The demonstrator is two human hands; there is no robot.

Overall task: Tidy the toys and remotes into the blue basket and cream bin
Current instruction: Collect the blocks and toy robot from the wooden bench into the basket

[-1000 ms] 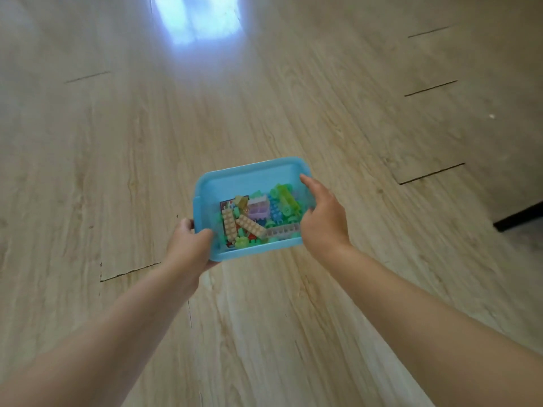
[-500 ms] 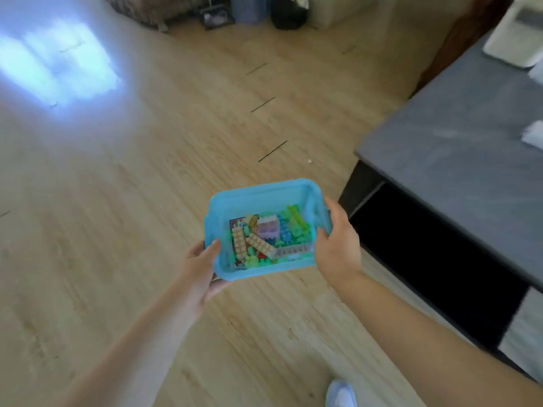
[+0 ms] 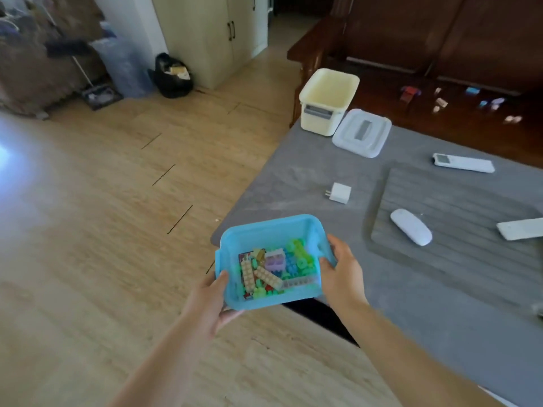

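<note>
I carry the blue basket [image 3: 264,230] over the near left corner of the grey table [image 3: 293,177]. My left hand [image 3: 210,304] grips its left end, thumb on the rim and fingers beneath. My right hand [image 3: 343,271] grips its right end. Several plastic building bricks [image 3: 270,271] lie inside. The cream bin [image 3: 329,101] stands open at the table's far corner, its clear lid [image 3: 362,132] beside it. A white remote [image 3: 463,163], a white oval remote [image 3: 411,226] and another white remote [image 3: 520,229] lie on the table.
A white charger plug [image 3: 339,193] lies mid-table. Small toys [image 3: 440,101] are scattered on the dark wooden bench [image 3: 382,77] behind the table. A black bag [image 3: 173,74] and a cupboard [image 3: 211,33] stand at the far side of the wooden floor [image 3: 102,215].
The view swung right from bare floor to the table. The basket, held in both hands, has come over the table's corner. My left hand shifted to a thumb-on-rim hold.
</note>
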